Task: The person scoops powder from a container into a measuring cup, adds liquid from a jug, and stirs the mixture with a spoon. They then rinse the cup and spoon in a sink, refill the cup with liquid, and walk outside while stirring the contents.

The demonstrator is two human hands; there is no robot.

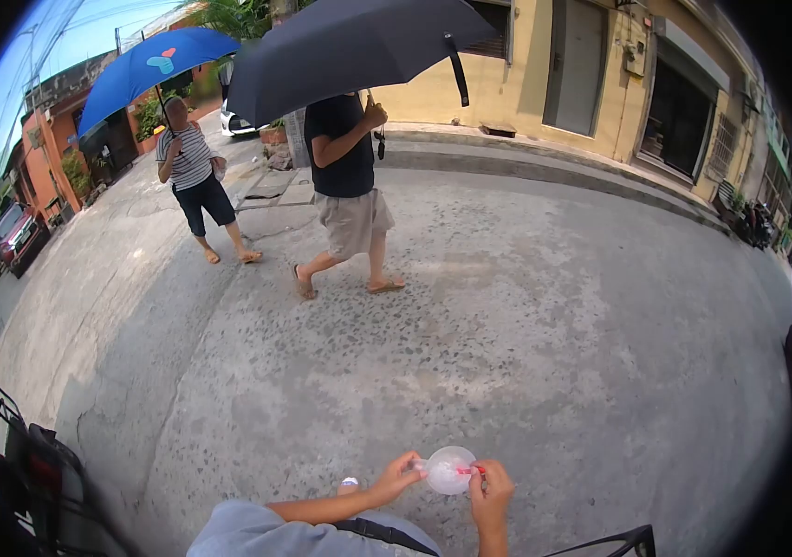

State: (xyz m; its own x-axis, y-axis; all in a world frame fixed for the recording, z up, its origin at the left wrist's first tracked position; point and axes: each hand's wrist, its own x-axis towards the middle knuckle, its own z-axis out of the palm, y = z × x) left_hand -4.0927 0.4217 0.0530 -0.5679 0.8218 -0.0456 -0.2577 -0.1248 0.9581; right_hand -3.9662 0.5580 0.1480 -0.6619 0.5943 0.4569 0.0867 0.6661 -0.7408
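Low in the head view, a small translucent white plastic bowl is held out over the street. My left hand pinches it by a pale part that juts out on its left side. At the opposite rim, my right hand is closed around a thin red utensil, which looks like a plastic spoon. Its tip reaches inside the bowl. What lies in the bowl is whitish and too small to make out.
A person in a dark shirt walks ahead under a black umbrella. Another in stripes carries a blue umbrella. A raised curb lines the yellow building. Dark vehicle parts stand at lower left.
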